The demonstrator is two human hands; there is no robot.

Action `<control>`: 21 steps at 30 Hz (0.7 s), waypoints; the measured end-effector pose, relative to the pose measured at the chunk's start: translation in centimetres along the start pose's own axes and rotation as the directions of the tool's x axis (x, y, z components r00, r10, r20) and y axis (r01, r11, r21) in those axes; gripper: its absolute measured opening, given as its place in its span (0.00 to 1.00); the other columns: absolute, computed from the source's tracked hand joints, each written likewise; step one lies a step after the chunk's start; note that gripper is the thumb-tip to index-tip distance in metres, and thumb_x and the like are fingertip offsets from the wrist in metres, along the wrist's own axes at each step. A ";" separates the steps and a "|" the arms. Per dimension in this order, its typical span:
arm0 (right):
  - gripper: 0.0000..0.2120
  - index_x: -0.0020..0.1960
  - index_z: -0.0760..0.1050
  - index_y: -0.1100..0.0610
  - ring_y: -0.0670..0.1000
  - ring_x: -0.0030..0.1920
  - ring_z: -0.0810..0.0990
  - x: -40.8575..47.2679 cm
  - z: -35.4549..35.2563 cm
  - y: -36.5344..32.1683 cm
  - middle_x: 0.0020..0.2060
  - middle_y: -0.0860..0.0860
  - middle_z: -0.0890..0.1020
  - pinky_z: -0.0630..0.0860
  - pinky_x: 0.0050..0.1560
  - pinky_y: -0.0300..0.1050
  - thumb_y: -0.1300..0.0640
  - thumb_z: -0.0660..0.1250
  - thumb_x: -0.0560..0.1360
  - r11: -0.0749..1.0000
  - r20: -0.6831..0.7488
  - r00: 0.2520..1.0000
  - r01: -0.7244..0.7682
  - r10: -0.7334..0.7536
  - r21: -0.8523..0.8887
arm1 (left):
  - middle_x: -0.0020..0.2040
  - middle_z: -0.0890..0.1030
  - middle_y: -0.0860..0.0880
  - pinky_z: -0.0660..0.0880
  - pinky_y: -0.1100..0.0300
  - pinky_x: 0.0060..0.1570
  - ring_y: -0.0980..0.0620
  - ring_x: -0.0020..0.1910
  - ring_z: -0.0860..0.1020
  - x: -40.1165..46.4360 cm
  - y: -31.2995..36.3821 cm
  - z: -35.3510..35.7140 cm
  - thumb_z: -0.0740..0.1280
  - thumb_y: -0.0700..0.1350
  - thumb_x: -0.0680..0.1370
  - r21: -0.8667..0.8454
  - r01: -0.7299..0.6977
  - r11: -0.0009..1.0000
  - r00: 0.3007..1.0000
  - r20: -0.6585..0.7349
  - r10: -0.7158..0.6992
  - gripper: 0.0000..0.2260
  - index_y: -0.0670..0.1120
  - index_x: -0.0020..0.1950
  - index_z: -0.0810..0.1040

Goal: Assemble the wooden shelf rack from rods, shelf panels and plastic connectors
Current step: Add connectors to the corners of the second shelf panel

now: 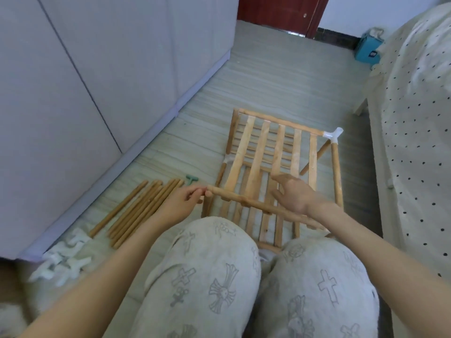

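on the floor, slatted pale-wood shelf rack (275, 152), white corner connector (333, 135).

Grey cabinet (85, 93), dotted bedspread (415, 118), red door (275, 11), teal box (368, 48)

You've got the half-built rack (275, 167) mid-frame on the floor: slatted top shelf panel (268, 147), one white plastic connector (333, 135) at its far right corner, another slatted panel below. Loose wooden rods (139, 211) lie bundled lower left, just beside the rack. White connectors (64, 262) sit piled at far lower left, blurred.
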State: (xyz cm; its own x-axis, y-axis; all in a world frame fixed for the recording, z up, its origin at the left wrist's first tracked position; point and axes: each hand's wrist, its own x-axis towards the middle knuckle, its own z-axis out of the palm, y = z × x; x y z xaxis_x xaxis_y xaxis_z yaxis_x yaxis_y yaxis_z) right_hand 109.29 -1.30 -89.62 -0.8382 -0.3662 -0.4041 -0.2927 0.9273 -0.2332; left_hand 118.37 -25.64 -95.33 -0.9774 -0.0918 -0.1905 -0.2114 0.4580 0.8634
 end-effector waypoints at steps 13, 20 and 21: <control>0.20 0.69 0.67 0.58 0.57 0.65 0.71 11.2 7.8 -23.7 0.66 0.57 0.73 0.68 0.63 0.47 0.51 0.51 0.82 0.853 0.329 0.820 0.517 -0.469 -0.072 | 0.63 0.72 0.47 0.66 0.64 0.58 0.48 0.63 0.72 -4.7 -17.6 -6.4 0.58 0.39 0.80 0.018 0.429 0.903 0.861 -0.311 -0.403 0.15 0.39 0.66 0.71; 0.26 0.77 0.47 0.54 0.56 0.76 0.52 15.0 22.7 -20.1 0.77 0.55 0.51 0.56 0.73 0.51 0.49 0.49 0.83 0.877 0.637 0.700 0.474 -0.323 -0.076 | 0.76 0.44 0.39 0.49 0.47 0.73 0.39 0.75 0.43 -8.1 -27.9 -6.5 0.57 0.36 0.78 0.253 0.813 0.524 0.582 -0.363 -0.728 0.30 0.45 0.77 0.47; 0.26 0.78 0.45 0.52 0.56 0.76 0.48 15.4 24.0 -19.2 0.77 0.54 0.47 0.54 0.74 0.53 0.49 0.48 0.82 0.873 0.646 0.705 0.473 -0.292 -0.121 | 0.76 0.44 0.39 0.50 0.48 0.73 0.39 0.75 0.43 -8.2 -28.6 -6.4 0.58 0.36 0.78 0.265 0.821 0.505 0.570 -0.363 -0.737 0.31 0.45 0.77 0.47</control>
State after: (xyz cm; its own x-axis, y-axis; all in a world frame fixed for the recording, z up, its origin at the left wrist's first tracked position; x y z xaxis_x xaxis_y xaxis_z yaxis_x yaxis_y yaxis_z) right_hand 113.06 -26.56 -112.54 -0.2079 -0.5789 -0.7885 -0.7071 0.6459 -0.2877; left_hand 132.35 -43.68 -115.50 -0.4044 -0.7108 -0.5755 -0.9074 0.3904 0.1555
